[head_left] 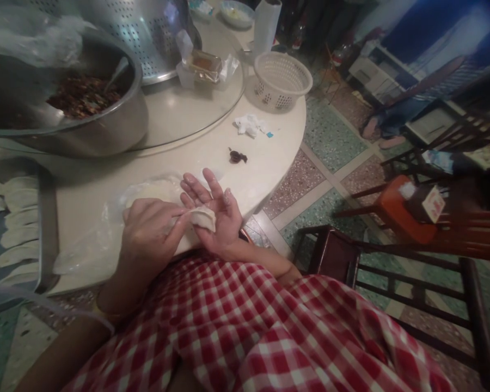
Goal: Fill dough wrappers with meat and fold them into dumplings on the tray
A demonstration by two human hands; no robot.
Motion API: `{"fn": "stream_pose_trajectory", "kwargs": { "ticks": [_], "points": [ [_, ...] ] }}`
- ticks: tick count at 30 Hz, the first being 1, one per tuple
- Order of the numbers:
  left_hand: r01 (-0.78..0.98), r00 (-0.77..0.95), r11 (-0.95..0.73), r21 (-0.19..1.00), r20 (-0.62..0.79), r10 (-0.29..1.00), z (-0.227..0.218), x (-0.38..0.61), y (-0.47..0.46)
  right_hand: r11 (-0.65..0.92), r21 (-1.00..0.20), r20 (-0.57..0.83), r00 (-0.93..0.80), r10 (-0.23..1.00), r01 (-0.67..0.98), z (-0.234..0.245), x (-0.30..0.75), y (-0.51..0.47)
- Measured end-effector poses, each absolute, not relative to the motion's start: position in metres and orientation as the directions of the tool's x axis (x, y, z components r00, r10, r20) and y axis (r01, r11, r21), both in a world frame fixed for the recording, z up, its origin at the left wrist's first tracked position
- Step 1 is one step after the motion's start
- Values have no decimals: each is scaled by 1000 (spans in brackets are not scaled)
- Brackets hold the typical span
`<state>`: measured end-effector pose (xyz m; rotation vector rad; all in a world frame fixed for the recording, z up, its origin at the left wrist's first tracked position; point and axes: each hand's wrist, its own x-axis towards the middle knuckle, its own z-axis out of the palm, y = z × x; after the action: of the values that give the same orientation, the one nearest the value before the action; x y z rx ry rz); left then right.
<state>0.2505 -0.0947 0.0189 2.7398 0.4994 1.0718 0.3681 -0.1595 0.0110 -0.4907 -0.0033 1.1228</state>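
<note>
A pale folded dumpling lies on the palm of my right hand, which is turned up and cupped under it with the fingers spread. My left hand, back upward, is closed at the dumpling's left end, its thumb and finger at the dough edge. Below the hands on the table is a clear plastic bag with pale dough-like rounds partly under it. To the left, a metal tray holds rows of folded dumplings.
A big metal bowl of dark filling stands on the glass turntable, near a perforated metal colander. A white plastic basket, crumpled tissue and a small dark item lie rightward. Wooden chairs stand beside the table.
</note>
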Motion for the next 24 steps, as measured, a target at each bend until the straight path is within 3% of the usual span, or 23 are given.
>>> {"fn": "stream_pose_trajectory", "kwargs": {
  "ticks": [4, 10, 16, 24],
  "points": [
    [264, 701, -923, 279, 602, 382, 20, 244, -96, 308, -376, -250, 416, 874, -874, 13, 369, -160],
    [238, 744, -961, 141, 610, 274, 27, 239, -97, 266, -356, -245, 364, 899, -896, 12, 367, -164],
    [274, 752, -948, 163, 578, 317, 22, 238, -100, 211, -363, -226, 306, 925, -908, 6, 367, -166],
    [272, 788, -958, 93, 550, 277, 26, 237, -102, 136, -319, -261, 225, 939, -938, 14, 368, -168]
  ]
}}
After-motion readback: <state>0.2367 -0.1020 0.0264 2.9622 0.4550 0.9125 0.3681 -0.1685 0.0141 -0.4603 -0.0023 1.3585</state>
